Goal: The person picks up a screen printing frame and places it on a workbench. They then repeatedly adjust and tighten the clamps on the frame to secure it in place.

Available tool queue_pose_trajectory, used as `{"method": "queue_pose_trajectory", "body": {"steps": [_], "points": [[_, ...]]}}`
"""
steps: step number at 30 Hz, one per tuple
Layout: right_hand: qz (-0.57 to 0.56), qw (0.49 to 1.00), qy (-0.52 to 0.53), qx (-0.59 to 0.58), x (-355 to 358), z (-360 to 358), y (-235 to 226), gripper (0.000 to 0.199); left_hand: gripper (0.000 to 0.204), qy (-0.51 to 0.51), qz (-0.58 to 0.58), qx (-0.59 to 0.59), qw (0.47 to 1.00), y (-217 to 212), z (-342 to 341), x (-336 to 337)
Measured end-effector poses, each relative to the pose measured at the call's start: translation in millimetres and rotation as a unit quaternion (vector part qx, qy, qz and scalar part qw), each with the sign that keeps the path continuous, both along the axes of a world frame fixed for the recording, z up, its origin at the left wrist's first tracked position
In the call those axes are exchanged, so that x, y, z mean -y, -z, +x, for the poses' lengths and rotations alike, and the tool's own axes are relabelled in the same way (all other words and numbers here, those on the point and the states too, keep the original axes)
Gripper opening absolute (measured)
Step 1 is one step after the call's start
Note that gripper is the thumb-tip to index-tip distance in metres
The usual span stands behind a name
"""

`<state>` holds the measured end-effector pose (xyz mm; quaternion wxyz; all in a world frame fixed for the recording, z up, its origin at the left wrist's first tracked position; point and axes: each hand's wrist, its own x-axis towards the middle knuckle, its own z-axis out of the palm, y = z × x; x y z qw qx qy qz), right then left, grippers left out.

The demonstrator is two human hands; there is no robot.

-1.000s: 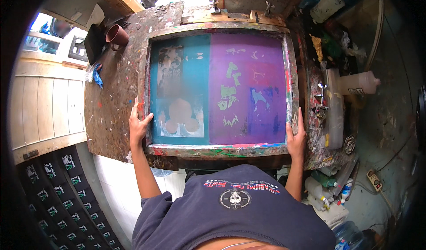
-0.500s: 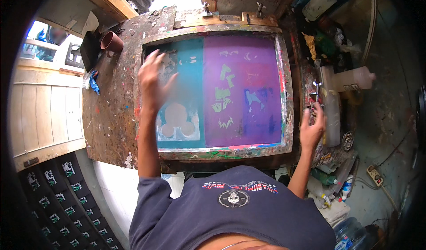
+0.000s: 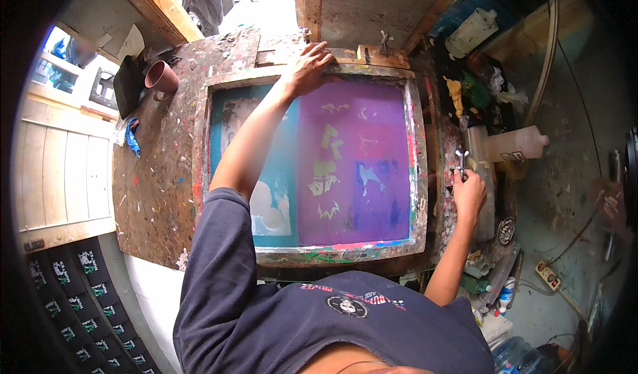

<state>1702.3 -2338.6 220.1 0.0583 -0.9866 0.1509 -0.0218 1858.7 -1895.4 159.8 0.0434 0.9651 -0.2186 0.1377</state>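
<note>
A wooden-framed printing screen [image 3: 419,175] lies on the paint-stained table, its mesh teal on the left and purple on the right. My left arm reaches across the mesh. My left hand [image 3: 308,70] rests over the frame's far edge, by the wooden bar [image 3: 359,55], fingers apart and slightly bent; its palm side is hidden. To the right of the screen, my right hand [image 3: 470,193] closes its fingers around a metal wing-bolt clamp [image 3: 460,161]. The clamp's wings stick up above the fingertips. Another metal wing bolt [image 3: 385,40] stands on the bar.
A brown mug [image 3: 161,76] and a blue crumpled scrap [image 3: 133,137] sit on the table's left part. A translucent bottle [image 3: 518,144] lies at the right, near a yellowish rag [image 3: 454,93]. Several printed black pieces [image 3: 83,301] hang at lower left. A power strip [image 3: 548,276] is at lower right.
My left hand has gone from above the teal mesh, far and to the right, to the frame's far edge. My right hand stays at the clamp. The whole view has shifted slightly.
</note>
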Motion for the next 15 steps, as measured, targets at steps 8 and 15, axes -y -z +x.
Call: {"method": "queue_pose_trajectory", "body": {"steps": [8,15], "points": [[0.038,0.999,-0.008,0.015,2,13,-2,0.029,0.063,0.020,-0.005,0.056,0.998,-5,-1,-1],[0.221,0.961,-0.122,0.117,-66,48,-35,0.025,0.061,0.019,-0.025,0.075,0.997,3,2,-1]]}}
